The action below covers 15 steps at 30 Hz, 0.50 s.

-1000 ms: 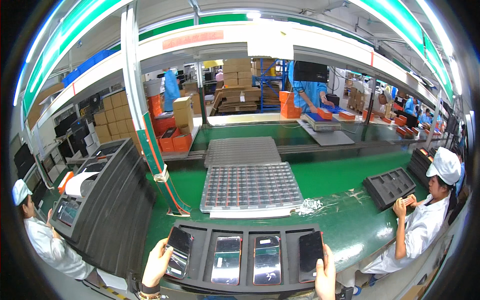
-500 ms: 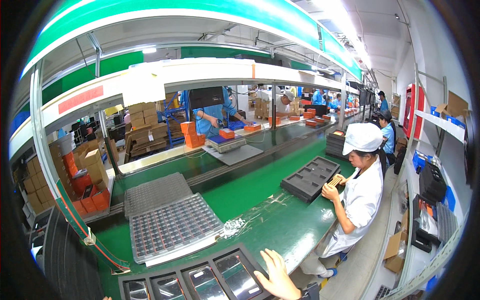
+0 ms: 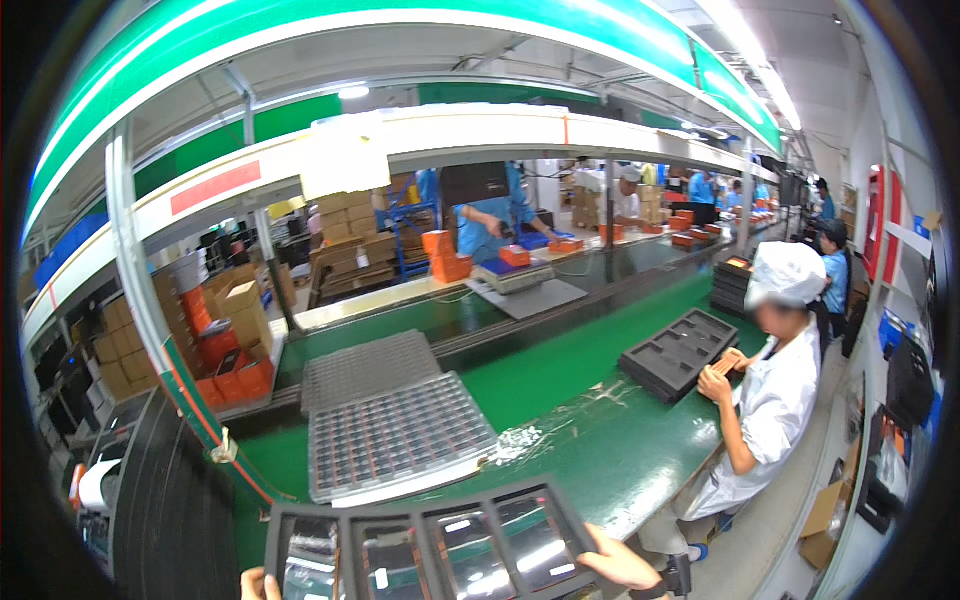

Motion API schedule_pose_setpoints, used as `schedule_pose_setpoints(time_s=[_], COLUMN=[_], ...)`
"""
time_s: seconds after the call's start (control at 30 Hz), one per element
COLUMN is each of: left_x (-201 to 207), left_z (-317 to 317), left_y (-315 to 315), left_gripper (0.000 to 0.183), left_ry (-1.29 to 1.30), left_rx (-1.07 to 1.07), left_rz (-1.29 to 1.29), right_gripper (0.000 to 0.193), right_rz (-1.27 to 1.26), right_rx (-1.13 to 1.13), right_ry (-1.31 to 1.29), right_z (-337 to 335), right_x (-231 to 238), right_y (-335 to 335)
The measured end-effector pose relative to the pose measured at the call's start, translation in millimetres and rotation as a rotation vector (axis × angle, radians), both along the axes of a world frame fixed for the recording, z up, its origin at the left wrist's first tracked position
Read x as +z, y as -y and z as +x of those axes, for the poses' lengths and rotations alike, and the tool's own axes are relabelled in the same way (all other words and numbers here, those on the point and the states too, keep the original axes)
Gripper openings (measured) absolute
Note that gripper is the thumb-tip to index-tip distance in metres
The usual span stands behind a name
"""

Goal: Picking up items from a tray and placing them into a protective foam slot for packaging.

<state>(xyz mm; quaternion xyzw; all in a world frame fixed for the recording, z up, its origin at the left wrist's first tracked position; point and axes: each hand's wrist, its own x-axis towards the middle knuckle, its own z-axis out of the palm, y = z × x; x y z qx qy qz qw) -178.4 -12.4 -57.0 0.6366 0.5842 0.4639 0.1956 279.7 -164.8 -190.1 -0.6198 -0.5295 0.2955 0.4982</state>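
Note:
A black foam tray (image 3: 426, 548) with several dark, glossy screen panels (image 3: 468, 555) in its slots is at the bottom of the view. Its far edge is tilted up. My left hand (image 3: 258, 584) holds the tray's left end, with only the fingers showing at the lower edge. At the other end, my right hand (image 3: 620, 562) grips the tray's right side, and a dark band circles that wrist. Beyond the tray lies a clear plastic tray (image 3: 400, 440) filled with rows of small dark parts. A greyish plastic tray (image 3: 365, 372) is behind it.
The green bench (image 3: 560, 445) runs away to the right, with small white bits (image 3: 518, 440) on it. A co-worker (image 3: 775, 400) in white stands there beside stacked black trays (image 3: 680, 355). A metal post (image 3: 140, 260) rises at left, next to stacked black sheets (image 3: 160, 500).
My right hand has gone from lying open over the tray's right edge to gripping that end. My left hand's fingers have come further into view. The tray now sits tilted; the view has shifted.

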Motion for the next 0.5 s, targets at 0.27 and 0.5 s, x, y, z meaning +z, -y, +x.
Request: schedule_pose_setpoints(time_s=[0.27,0.5], left_x=[8.4,-16.8], left_z=[115.7,216.8], left_y=[-17.8,-11.4], left_gripper=[0.049,0.067], left_ry=[0.254,0.382], left_rx=[-0.546,-0.979], left_rz=[-0.101,-0.564], right_gripper=[0.014,0.022], right_rz=[0.169,0.565], right_rx=[-0.631,-1.124], right_ry=[-1.213,-1.134], right_z=[12.9,-14.4], right_x=[-51.5,-92.6], right_y=[122.0,211.5])
